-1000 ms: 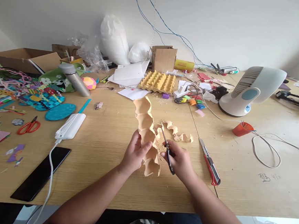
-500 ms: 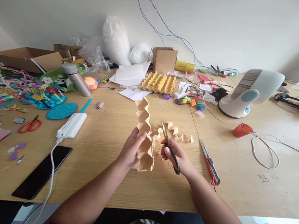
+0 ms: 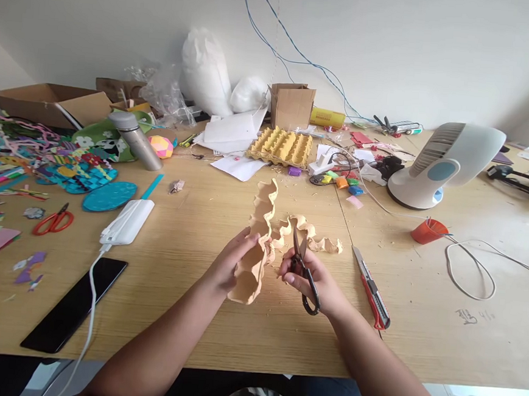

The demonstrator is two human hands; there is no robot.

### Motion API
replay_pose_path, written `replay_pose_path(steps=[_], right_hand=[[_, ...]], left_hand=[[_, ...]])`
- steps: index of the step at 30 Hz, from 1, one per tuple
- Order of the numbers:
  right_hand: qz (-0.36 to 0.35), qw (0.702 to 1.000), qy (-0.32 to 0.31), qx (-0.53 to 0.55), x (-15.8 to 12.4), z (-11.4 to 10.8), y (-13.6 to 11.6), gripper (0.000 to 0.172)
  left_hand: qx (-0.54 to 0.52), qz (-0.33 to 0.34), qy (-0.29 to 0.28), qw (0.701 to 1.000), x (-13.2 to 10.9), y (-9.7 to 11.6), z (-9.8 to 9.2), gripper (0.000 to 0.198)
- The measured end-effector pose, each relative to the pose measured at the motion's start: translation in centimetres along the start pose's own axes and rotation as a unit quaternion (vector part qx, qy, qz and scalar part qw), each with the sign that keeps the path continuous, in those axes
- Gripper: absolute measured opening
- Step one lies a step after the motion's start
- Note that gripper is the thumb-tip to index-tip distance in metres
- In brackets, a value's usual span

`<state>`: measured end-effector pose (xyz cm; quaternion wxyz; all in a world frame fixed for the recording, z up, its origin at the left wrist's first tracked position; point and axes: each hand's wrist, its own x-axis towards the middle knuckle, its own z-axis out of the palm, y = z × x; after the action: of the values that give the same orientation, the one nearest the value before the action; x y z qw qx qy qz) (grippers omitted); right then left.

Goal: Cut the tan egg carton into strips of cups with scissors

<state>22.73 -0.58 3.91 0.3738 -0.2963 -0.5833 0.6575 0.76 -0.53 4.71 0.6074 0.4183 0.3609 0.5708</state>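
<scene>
Strip (image 3: 254, 261), tan egg carton, 1 piece: in front of the yellow tray (image 3: 287, 140), tilted, cups showing; I cannot tell whether its near end touches the table (image 3: 441, 334). Left hand (image 3: 228, 261): I have it grasping the strip by the left edge, thumb on the cup side; the other fingers are mostly hidden from me. Black scissors (image 3: 307, 276), 1 pair: in front of the tray and slightly right, blades a little parted, tips pointing away from me, apart from the strip. Right hand (image 3: 315, 276): I have it closed around the black scissors at the handles. Offcuts (image 3: 327, 246), tan and wavy: on the table in front of the tray, reaching to its right. Cutter (image 3: 370, 289), red and grey, 1: lying in front of the tray, off to the right. Purple packet (image 3: 294, 172), 1: just in front of the tray. Box (image 3: 291, 107), cardboard, 1: just behind the tray. Fan (image 3: 445, 166), white, 1: well right of the tray. Red cup (image 3: 428, 231), 1: right of the tray and nearer me. Bottle (image 3: 137, 141), grey, 1: well left of the tray. Power bank (image 3: 127, 222), white, and phone (image 3: 75, 305), black, 1 each: left of the tray, nearer me.
</scene>
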Motion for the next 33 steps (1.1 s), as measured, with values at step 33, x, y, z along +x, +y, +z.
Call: replay_pose_path(steps=[33], right_hand=[[-0.058,0.978,0.190,0.070,0.3,0.0,0.5,0.041]], left_hand=[[-0.027,-0.095,-0.111,0.989,-0.6,-1.7,1.8,0.049]])
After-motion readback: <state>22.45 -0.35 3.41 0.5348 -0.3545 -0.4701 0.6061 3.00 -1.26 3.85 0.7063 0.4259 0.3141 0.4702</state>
